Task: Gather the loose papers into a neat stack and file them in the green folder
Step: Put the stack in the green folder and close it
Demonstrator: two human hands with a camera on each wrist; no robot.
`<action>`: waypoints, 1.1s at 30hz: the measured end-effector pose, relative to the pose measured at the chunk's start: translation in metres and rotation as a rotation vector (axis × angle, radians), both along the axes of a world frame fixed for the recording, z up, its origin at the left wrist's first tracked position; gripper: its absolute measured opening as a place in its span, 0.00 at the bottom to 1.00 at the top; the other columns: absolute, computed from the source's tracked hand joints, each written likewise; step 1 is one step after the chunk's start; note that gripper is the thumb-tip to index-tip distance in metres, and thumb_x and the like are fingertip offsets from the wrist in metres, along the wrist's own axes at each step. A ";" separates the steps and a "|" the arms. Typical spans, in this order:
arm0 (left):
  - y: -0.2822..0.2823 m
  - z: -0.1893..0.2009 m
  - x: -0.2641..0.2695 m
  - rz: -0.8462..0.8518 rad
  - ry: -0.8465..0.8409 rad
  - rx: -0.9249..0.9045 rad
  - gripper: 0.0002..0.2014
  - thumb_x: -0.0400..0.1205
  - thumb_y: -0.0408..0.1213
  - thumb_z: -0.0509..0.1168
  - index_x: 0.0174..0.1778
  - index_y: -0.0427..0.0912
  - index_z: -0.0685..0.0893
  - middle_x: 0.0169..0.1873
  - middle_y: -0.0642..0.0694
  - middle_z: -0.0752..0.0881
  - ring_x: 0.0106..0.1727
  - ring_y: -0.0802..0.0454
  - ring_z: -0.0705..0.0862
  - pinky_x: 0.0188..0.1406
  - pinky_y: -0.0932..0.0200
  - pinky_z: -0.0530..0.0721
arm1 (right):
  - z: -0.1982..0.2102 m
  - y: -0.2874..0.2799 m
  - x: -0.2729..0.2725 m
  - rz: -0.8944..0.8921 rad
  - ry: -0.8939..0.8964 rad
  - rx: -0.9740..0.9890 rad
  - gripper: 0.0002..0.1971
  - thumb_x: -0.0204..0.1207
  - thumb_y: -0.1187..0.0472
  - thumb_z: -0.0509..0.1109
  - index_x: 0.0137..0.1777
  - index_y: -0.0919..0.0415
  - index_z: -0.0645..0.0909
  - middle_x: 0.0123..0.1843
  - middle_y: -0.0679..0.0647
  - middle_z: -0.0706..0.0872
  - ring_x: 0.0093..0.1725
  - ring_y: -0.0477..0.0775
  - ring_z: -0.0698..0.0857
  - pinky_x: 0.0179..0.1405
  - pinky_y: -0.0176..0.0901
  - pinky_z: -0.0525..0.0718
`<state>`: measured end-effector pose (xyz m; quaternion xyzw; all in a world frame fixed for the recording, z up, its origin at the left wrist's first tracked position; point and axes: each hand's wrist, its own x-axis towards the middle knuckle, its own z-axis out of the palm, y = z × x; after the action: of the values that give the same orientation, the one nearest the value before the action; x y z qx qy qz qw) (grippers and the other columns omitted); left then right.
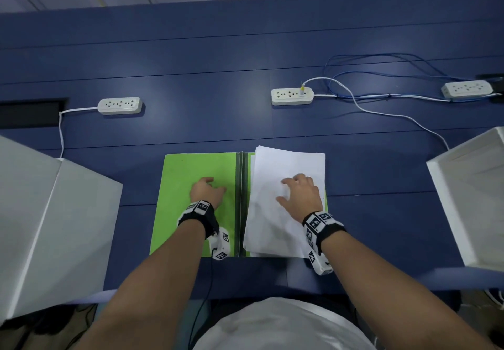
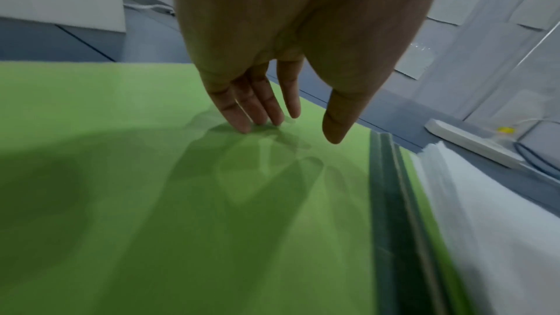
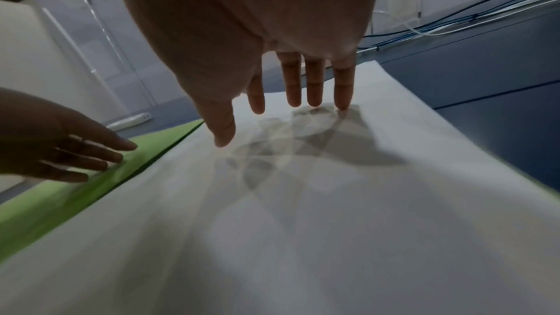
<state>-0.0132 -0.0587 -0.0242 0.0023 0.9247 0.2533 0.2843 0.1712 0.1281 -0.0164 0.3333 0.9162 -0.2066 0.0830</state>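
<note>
Nearest the head camera, a white-clad torso fills the bottom edge, and two bare forearms reach forward from it, each wrist wrapped in a black band with black-and-white marker blocks. On the blue table [image 1: 245, 49] the green folder [image 1: 180, 186] lies open and flat, its dark spine running down the middle. Over the folder's left half the left hand [image 1: 206, 192] is spread with straight, relaxed fingers; the left wrist view shows the fingertips [image 2: 242, 126] touching the green surface while the thumb hangs just above it, gripping nothing. On the folder's right half lies the stack of papers [image 1: 289, 164], which covers nearly all of that side, leaving only thin green strips at its left and right edges. Its sheets are not quite squared: the top corners fan slightly and one far corner juts past the folder's far edge. Above the papers the right hand [image 1: 300, 192] is also spread and released; in the right wrist view the little finger's tip meets the top sheet, and whether the other fingertips [image 3: 344, 104] touch cannot be told. White boxes stand at the left [image 1: 54, 227] and right [image 1: 471, 199] of the table. Farther back rest three white power strips [image 1: 291, 96], with white and blue cables looping near the right two.
</note>
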 end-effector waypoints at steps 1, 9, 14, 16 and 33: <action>-0.005 0.001 -0.004 -0.001 0.019 -0.049 0.31 0.75 0.50 0.76 0.74 0.45 0.80 0.61 0.43 0.86 0.64 0.41 0.84 0.64 0.44 0.86 | -0.002 -0.004 -0.002 0.030 -0.045 0.000 0.28 0.75 0.41 0.69 0.75 0.47 0.76 0.71 0.55 0.75 0.70 0.59 0.73 0.68 0.56 0.75; -0.054 -0.002 -0.028 0.144 0.055 -0.372 0.57 0.59 0.68 0.80 0.79 0.41 0.69 0.77 0.32 0.68 0.80 0.32 0.65 0.74 0.29 0.73 | -0.011 -0.011 -0.003 0.098 -0.143 0.061 0.30 0.77 0.41 0.68 0.79 0.47 0.71 0.75 0.58 0.72 0.72 0.61 0.71 0.69 0.55 0.76; -0.078 -0.001 -0.038 0.234 0.020 -0.475 0.69 0.53 0.78 0.75 0.82 0.35 0.63 0.79 0.28 0.67 0.81 0.29 0.66 0.76 0.29 0.70 | -0.012 -0.011 -0.001 0.104 -0.143 0.064 0.31 0.78 0.41 0.67 0.80 0.47 0.69 0.76 0.58 0.71 0.73 0.61 0.71 0.69 0.55 0.77; -0.092 -0.005 -0.048 0.246 0.008 -0.409 0.65 0.55 0.78 0.75 0.79 0.36 0.66 0.76 0.29 0.73 0.77 0.28 0.72 0.74 0.30 0.74 | -0.013 -0.011 -0.001 0.106 -0.142 0.069 0.31 0.78 0.40 0.67 0.80 0.47 0.69 0.76 0.58 0.71 0.73 0.61 0.71 0.69 0.55 0.77; -0.048 0.190 0.003 -0.613 0.076 0.058 0.24 0.86 0.56 0.62 0.35 0.39 0.86 0.26 0.48 0.89 0.27 0.56 0.87 0.37 0.58 0.83 | 0.101 -0.006 -0.027 -0.173 0.391 -0.511 0.23 0.74 0.37 0.71 0.64 0.48 0.80 0.53 0.49 0.86 0.49 0.50 0.88 0.50 0.49 0.86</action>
<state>-0.0099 -0.1068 0.1660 0.2986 0.8833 0.1818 0.3124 0.1438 0.1216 0.0843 0.3324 0.8015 -0.4961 -0.0311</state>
